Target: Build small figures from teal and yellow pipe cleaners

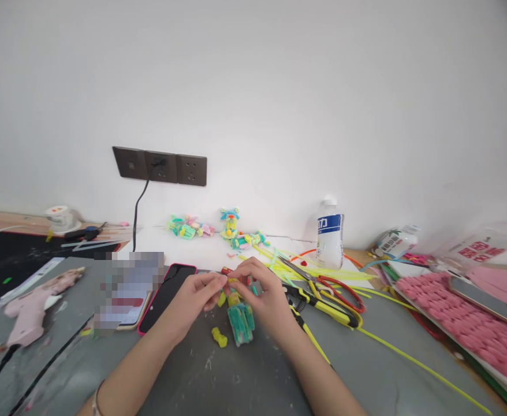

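Note:
My left hand (pixel 201 293) pinches with thumb and forefinger at a small red-and-yellow fuzzy piece (pixel 226 271), partly hidden by the fingertips. Closed round the upper part of a small figure of fuzzy stems, my right hand (pixel 260 289) meets the left at that piece. The figure's turquoise lower part (pixel 241 325) shows below the fingers, near the grey mat. A loose yellow fuzzy piece (pixel 219 337) lies to its left. Against the wall stands a finished-looking colourful fuzzy figure (pixel 230 224), with other fuzzy figures (pixel 190 227) lying beside it.
Scissors (pixel 316 284) and yellow-black pliers (pixel 323 303) lie to the right among yellow fuzzy stems (pixel 392 345). A white bottle (pixel 330 234) stands behind. Leftward are a black phone (pixel 167 294), another phone (pixel 134 289) and a pink glue gun (pixel 37 309) with its cord.

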### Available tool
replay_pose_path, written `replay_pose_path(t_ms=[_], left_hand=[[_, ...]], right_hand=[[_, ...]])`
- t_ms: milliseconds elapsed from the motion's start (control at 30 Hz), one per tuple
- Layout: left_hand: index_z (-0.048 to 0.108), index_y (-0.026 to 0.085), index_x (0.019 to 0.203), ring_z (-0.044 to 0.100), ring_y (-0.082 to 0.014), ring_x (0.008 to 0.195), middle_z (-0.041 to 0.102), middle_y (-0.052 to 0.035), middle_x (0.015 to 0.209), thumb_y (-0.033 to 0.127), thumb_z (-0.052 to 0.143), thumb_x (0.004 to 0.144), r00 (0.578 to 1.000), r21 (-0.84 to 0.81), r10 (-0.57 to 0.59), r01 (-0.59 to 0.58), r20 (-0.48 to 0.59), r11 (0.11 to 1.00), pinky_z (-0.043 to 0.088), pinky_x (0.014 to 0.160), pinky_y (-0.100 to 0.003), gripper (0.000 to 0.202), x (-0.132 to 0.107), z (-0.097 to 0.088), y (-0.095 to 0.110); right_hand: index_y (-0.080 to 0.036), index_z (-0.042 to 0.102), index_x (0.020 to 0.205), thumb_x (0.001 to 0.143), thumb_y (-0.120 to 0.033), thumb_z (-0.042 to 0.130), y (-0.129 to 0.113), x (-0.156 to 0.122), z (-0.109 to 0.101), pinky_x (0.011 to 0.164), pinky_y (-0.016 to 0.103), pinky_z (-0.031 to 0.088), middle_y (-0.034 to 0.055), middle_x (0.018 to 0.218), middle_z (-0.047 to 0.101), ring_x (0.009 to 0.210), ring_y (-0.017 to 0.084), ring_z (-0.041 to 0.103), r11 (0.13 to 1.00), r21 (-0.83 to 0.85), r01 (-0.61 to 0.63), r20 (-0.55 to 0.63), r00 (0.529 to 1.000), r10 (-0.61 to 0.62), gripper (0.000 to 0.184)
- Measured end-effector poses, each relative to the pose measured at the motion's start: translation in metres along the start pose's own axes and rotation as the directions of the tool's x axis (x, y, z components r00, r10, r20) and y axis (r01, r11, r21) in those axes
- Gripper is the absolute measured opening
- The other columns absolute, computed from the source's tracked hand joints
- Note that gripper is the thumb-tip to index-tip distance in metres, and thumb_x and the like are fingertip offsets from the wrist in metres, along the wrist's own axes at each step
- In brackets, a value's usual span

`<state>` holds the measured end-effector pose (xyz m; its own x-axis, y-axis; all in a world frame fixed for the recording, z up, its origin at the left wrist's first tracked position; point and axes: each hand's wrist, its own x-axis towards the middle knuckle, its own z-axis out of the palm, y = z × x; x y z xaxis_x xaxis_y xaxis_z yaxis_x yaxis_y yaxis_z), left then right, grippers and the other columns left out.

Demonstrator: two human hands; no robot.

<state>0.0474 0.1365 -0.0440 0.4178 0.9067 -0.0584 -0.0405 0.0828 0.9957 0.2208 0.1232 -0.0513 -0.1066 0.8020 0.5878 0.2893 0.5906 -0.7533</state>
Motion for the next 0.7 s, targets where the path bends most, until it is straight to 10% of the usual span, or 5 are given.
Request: replay_pose_path(t_ms=[333,700], left_hand=[[0.079,0.024,0.082,0.057,-0.0171,0.067,0.068,-0.0019,0.076,0.034,0.079,0.069,0.915,0.575,-0.014,-0.242,0.404,0.782,0.038,0.060,-0.024,0.017,-0.002,-0.030,-0.003],[0.068,0.020,0.077,0.052,-0.0142,0.066,0.060,0.0016,0.074,0.023,0.067,0.076,0.914,0.641,-0.095,-0.200,0.395,0.741,0.038,0.062,-0.024,0.004,-0.006,-0.027,0.002]], right_hand=[[-0.020,0.062,0.081,0.075,-0.045,0.075,0.015,0.006,-0.010,0.054,0.026,0.045,-0.0009,0.068,0.059,0.058,0.013,0.054,0.880,0.352,-0.320,-0.090,0.924,0.372,0.029],[-0.018,0.074,0.081,0.068,-0.044,0.080,0.018,0.007,-0.011,0.058,0.029,0.048,0.0006,0.063,0.067,0.056,0.014,0.057,0.805,0.364,-0.469,0.045,0.872,0.488,0.029]])
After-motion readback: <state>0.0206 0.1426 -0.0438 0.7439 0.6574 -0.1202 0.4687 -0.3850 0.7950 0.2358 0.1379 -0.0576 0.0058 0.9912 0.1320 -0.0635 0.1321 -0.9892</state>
